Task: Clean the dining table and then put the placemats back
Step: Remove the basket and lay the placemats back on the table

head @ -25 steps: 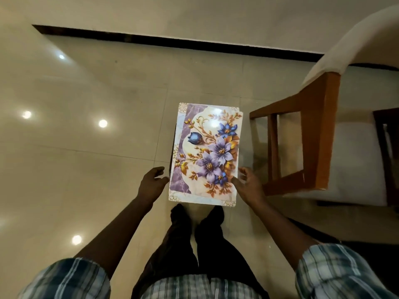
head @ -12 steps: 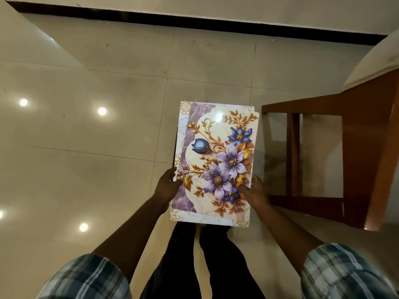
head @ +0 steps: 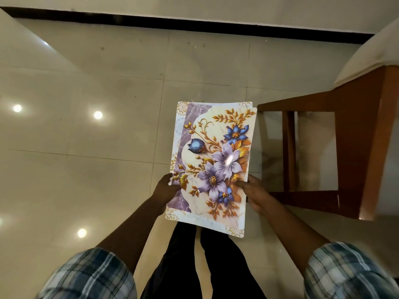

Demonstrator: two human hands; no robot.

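Observation:
A stack of floral placemats [head: 212, 160], white with purple and blue flowers and gold leaves, hangs flat above the tiled floor in front of me. A second mat's corner peeks out at the top right of the stack. My left hand [head: 166, 187] grips the stack's left edge, thumb on top. My right hand [head: 251, 192] holds the right edge, thumb on the printed face. The dining table is out of view.
A wooden chair [head: 354, 152] with a pale cushion stands close on my right, its frame beside the mats. Glossy beige floor tiles [head: 86, 147] stretch to the left and ahead, bordered by a dark strip [head: 194, 20] at the far wall. My legs are below the mats.
My left hand, open beside the mats a second ago, has closed on their left edge. Both hands have drawn the stack closer, and the chair has shifted right in my view.

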